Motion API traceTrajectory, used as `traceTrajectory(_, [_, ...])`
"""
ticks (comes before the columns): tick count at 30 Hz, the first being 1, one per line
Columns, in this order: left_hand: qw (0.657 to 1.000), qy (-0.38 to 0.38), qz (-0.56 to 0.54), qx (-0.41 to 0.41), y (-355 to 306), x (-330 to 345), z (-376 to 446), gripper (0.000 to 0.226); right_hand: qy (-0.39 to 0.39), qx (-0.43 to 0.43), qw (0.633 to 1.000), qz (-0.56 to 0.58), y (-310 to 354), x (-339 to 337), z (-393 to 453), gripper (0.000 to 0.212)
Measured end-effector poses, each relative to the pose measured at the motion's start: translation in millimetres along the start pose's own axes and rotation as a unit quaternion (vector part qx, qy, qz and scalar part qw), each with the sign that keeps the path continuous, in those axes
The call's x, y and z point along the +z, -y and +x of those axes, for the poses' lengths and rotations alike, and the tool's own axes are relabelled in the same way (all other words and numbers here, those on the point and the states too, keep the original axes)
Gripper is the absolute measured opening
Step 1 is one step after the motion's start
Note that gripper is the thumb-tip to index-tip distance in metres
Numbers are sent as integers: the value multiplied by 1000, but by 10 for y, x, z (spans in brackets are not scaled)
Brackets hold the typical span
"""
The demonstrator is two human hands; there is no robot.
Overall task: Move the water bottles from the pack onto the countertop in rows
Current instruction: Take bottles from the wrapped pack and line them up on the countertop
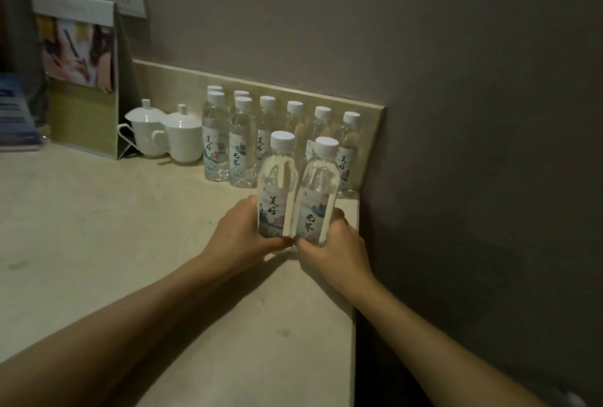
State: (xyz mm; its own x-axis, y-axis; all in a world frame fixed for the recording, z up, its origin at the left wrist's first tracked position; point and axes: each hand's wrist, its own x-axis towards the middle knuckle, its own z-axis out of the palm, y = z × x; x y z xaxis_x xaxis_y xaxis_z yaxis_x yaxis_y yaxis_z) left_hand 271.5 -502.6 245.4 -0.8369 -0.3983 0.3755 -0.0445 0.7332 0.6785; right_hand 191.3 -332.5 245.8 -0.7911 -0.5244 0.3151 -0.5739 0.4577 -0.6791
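I have my left hand (pixel 243 230) wrapped around one water bottle (pixel 275 187) and my right hand (pixel 332 241) wrapped around a second bottle (pixel 318 192), both gripped low on their labels, upright and touching side by side. I cannot tell whether their bases touch the beige countertop (pixel 98 227). Behind them, white-capped bottles (pixel 295 119) stand in a row along the backsplash (pixel 169 83), with two more (pixel 241 142) in front at the left end. Two lidded white cups (pixel 169 134) sit left of them, beside a standing card (pixel 80 73).
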Motion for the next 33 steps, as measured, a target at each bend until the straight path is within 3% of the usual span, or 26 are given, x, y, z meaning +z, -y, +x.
traceTrajectory(3, [999, -2, -22, 26, 65, -27, 121, 58, 20, 17, 999, 36, 60, 61, 131, 72])
traceTrajectory(9, [999, 17, -12, 37, 320, -84, 527, 57, -17, 74, 997, -17, 200, 274, 446, 77])
traceTrajectory(15, [998, 55, 7, 14, 433, -136, 862, 66, -75, 143, 986, -48, 382, 441, 741, 64])
traceTrajectory(18, [996, 82, 0, 34, 482, -194, 857, 58, -98, 152, 981, -69, 415, 496, 740, 63])
traceTrajectory(22, [997, 59, -43, 7, 546, -244, 794, 41, -110, 139, 981, -82, 407, 519, 700, 54])
traceTrajectory(28, [999, 24, -29, 3, 547, -167, 814, 39, -78, 110, 987, -90, 387, 501, 758, 47])
traceTrajectory(33, [1000, -8, 2, 3, 529, -154, 875, 41, -84, 128, 986, -61, 369, 594, 842, 53])
